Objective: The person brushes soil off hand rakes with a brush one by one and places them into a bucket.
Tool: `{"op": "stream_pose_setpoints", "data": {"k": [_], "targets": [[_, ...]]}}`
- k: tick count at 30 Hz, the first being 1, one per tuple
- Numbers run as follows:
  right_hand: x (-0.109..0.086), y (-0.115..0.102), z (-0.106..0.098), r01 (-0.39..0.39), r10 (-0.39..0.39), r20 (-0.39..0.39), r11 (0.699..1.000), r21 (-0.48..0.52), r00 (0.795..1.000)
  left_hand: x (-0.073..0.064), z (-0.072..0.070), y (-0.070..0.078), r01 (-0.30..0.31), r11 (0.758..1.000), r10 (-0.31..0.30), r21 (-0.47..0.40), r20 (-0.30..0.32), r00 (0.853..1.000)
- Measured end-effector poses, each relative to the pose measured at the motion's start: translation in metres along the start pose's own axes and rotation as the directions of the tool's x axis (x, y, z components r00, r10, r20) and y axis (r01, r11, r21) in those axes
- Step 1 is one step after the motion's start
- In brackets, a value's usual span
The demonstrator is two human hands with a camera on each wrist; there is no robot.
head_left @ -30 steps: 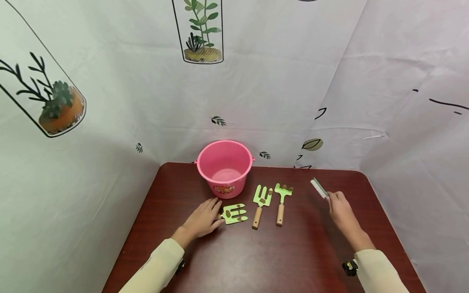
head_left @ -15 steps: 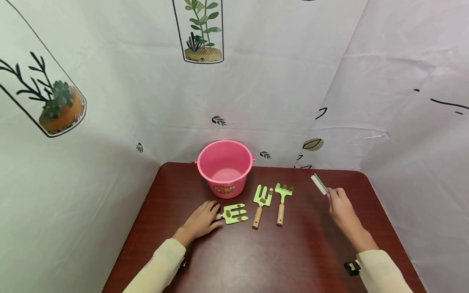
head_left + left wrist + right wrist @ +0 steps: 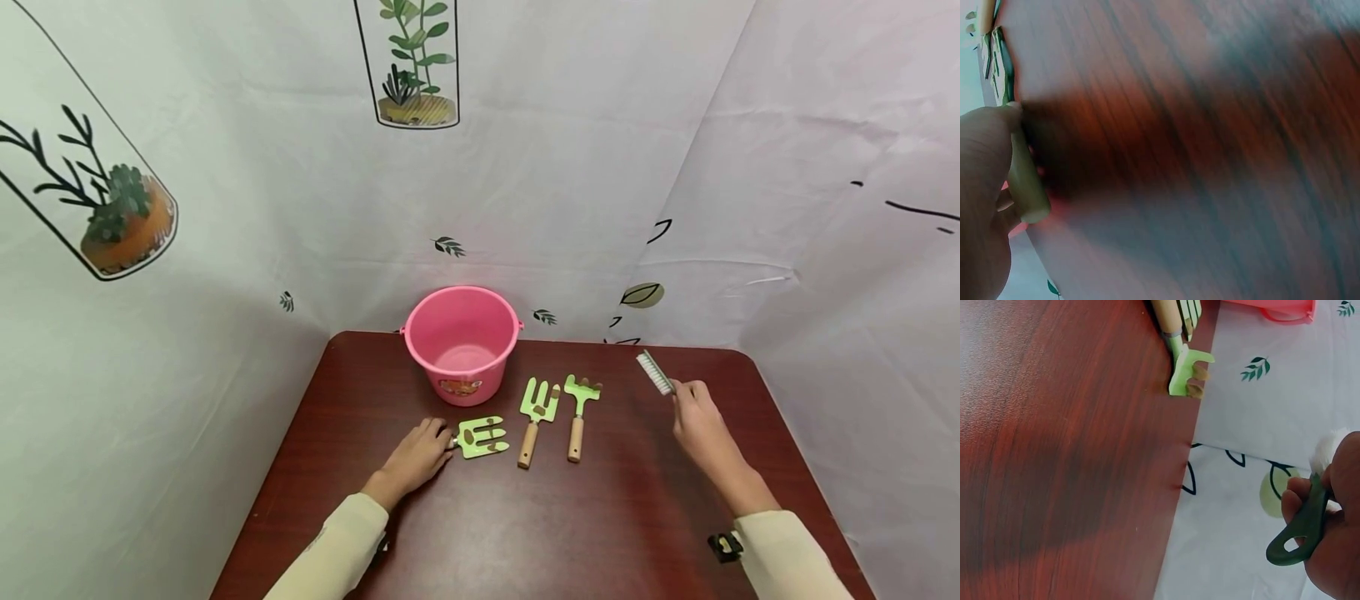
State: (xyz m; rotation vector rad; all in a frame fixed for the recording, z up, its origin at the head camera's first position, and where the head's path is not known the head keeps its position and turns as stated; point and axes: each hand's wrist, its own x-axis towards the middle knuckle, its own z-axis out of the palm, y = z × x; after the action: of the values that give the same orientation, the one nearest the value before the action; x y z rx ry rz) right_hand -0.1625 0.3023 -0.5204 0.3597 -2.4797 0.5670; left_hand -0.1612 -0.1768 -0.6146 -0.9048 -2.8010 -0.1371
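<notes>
My left hand (image 3: 415,457) grips the wooden handle of a small green garden fork (image 3: 467,448), which lies sideways on the table with its tines to the right. In the left wrist view, thumb and fingers hold the fork's handle (image 3: 1027,187) close to the tabletop. At the right, my right hand (image 3: 705,429) holds a scrubbing brush (image 3: 655,373) raised over the table, white bristles facing left. Its green looped handle (image 3: 1304,528) shows in the right wrist view. The fork's tines carry brown patches.
A pink bucket (image 3: 491,379) stands upright at the back, just beyond the held fork. Between the hands lie a second green fork (image 3: 529,435) and a small green rake (image 3: 576,433), both with wooden handles and brown patches. Printed cloth walls surround the dark red table (image 3: 525,533).
My left fingers have drawn in and curled round the fork's handle. The right hand with the brush has risen slightly. The fork has hardly moved.
</notes>
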Motion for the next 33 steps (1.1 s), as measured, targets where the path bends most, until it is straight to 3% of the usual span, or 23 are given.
{"op": "stream_pose_setpoints", "data": {"k": [12, 19, 24, 33], "targets": [[0.003, -0.007, -0.009, -0.078, 0.082, 0.112, 0.996, -0.044, 0.990, 0.003, 0.005, 0.010, 0.033, 0.998, -0.033, 0.052, -0.013, 0.999], [0.001, -0.005, -0.009, -0.073, 0.077, 0.116, 0.997, -0.037, 0.990, 0.001, 0.005, 0.010, 0.084, 0.996, -0.084, 0.014, -0.016, 0.996], [-0.001, -0.003, -0.008, -0.071, 0.075, 0.123, 0.997, -0.034, 0.990, 0.001, 0.006, 0.011, 0.089, 0.995, -0.088, 0.043, -0.028, 0.996], [-0.001, 0.000, -0.004, -0.034, 0.034, 0.060, 0.999, -0.008, 0.998, 0.001, 0.007, 0.015, 0.192, 0.981, -0.193, -0.031, -0.050, 0.980]]}}
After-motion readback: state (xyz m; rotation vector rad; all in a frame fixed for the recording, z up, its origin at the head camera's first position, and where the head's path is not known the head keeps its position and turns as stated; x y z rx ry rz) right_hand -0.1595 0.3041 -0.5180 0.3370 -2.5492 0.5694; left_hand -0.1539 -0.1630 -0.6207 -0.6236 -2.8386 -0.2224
